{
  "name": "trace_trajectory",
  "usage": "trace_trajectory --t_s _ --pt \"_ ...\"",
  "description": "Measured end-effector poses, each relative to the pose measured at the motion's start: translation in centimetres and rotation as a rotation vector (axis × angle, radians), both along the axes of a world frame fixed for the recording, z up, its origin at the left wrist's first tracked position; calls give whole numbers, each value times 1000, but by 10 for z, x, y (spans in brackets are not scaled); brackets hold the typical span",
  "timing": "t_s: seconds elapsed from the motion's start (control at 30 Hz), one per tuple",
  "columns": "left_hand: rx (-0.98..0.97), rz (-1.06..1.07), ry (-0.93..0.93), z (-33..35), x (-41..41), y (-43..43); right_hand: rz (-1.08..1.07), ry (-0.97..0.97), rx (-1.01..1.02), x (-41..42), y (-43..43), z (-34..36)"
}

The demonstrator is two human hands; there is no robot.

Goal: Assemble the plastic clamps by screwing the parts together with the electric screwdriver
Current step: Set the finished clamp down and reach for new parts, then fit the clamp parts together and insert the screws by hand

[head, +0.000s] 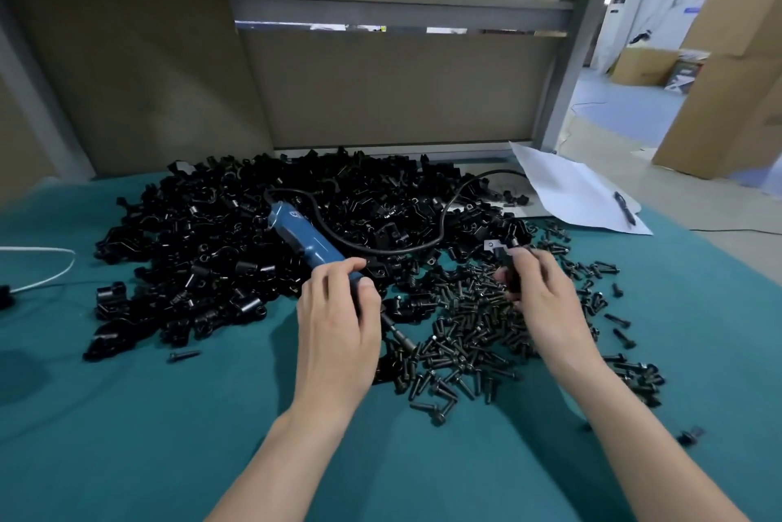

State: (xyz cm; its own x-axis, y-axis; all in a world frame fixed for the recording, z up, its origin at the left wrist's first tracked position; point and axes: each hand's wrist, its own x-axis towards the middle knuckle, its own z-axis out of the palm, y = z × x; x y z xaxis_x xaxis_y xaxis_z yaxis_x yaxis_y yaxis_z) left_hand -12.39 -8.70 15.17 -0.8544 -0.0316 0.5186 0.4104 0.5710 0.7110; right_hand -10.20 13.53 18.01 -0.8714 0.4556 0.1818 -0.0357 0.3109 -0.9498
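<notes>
Clamp part [511, 278] in right hand [546, 301], above screws [465, 335]; heap [203, 250] behind screwdriver [304, 238].

Bare teal cloth [127, 437] near and left; ahead, heaped clamp parts [203, 250], scattered screws [465, 335], back panel [381, 89].

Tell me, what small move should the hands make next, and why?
Probably bring the electric screwdriver, gripped by the left hand, up to the black clamp part that the right hand pinches: its bit lies low, apart from it.
</notes>
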Motion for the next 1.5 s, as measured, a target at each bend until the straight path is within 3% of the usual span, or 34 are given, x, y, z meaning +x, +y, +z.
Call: trace_trajectory --t_s 0.1,0.2,0.4,0.57,0.67,0.77,0.9,0.97,1.13,1.27,1.4,1.5 --pt "-53 -9 6 1 1 1 116 -19 -588 14 -8 -2" --pt "-133 -25 11 2 4 2 243 -25 -867 18 -14 1" --pt "-534 -111 28 19 -10 21 269 -34 -937 12 -13 0" --pt "-1097 -159 -185 47 -51 59 237 9 -924 9 -11 -2" --pt "-1254 -188 -286 56 -66 75 230 35 -909 9 -10 -3" --pt "-1267 -188 -375 59 -78 77 237 29 -850 10 -10 -3" --pt "-1198 -170 -313 62 -70 74 204 27 -844 12 -12 -2" --pt "-1012 -163 -229 62 -57 68 211 27 -917 13 -13 0" --pt "176 -334 -354 48 -8 32 351 19 -1010 17 -17 5" --pt "769 -369 -475 16 25 13 492 -23 -907 24 -33 4" --pt "873 -431 -459 9 29 9 529 -38 -743 28 -47 -1" --pt "637 -464 -368 8 32 10 498 -55 -747 28 -48 -4"
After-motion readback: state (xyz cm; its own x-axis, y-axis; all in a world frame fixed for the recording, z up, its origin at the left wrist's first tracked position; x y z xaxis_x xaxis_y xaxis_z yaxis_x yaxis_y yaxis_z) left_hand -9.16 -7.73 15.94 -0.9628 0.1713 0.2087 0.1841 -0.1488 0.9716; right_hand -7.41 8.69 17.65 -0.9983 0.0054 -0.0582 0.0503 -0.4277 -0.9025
